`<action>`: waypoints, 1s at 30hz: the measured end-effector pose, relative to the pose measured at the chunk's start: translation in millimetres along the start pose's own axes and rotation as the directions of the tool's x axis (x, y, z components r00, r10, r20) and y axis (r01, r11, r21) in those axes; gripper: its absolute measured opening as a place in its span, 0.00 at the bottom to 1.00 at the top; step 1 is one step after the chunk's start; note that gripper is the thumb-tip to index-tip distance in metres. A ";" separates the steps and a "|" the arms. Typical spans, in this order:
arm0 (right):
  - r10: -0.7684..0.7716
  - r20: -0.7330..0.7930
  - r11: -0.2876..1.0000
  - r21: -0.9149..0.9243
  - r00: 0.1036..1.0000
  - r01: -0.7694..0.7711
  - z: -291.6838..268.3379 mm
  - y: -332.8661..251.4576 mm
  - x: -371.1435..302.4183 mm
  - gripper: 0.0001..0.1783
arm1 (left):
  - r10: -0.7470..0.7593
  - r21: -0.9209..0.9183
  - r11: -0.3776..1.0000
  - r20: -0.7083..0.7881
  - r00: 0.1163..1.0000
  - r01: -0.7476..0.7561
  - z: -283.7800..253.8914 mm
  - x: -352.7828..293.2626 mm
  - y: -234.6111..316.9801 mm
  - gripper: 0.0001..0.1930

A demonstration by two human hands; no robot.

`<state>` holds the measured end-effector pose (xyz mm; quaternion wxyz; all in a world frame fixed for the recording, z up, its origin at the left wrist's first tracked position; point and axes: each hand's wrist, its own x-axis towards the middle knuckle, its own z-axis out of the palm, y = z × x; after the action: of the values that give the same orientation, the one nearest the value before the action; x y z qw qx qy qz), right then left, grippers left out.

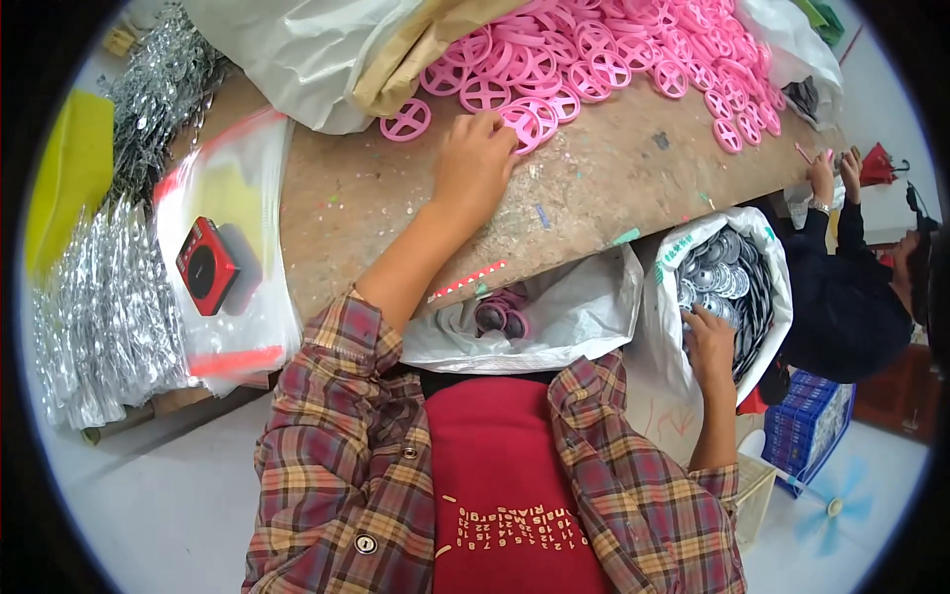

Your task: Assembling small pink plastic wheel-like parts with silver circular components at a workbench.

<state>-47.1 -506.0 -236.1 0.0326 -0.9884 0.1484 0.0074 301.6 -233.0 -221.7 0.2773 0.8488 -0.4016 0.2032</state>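
My left hand [477,163] reaches over the table to the near edge of a heap of pink plastic spoked rings [594,69]. Its fingers are closed on a pink ring [522,129] at the fringe of that pile. To the right, my right hand [711,345] dips into a white woven sack [661,297] of round silver-grey discs [727,277]. Its fingers lie apart against the discs, and I see nothing gripped in them. Between my body and the table edge, a white sack [594,307] lies open with a few pink-rimmed dark discs [503,319] inside.
A worn brown table [376,218] spans the front. On its left are clear plastic bags [257,198], a red-and-black box [208,265] and silver tinsel strands [109,307]. A big white sack [297,49] stands behind. At right, another person [841,287] works near a blue crate [807,426].
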 end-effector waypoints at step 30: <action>0.087 -0.302 0.472 0.852 0.949 0.228 -52.4 -185.8 81.7 0.10 | -0.207 -0.738 -0.145 0.674 0.709 0.659 -55.6 -83.8 96.8 0.19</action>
<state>85.8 -356.2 -174.2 0.5111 -0.8248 0.0930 -0.2232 168.1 -200.8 -197.1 0.7503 0.5210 -0.1467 -0.3796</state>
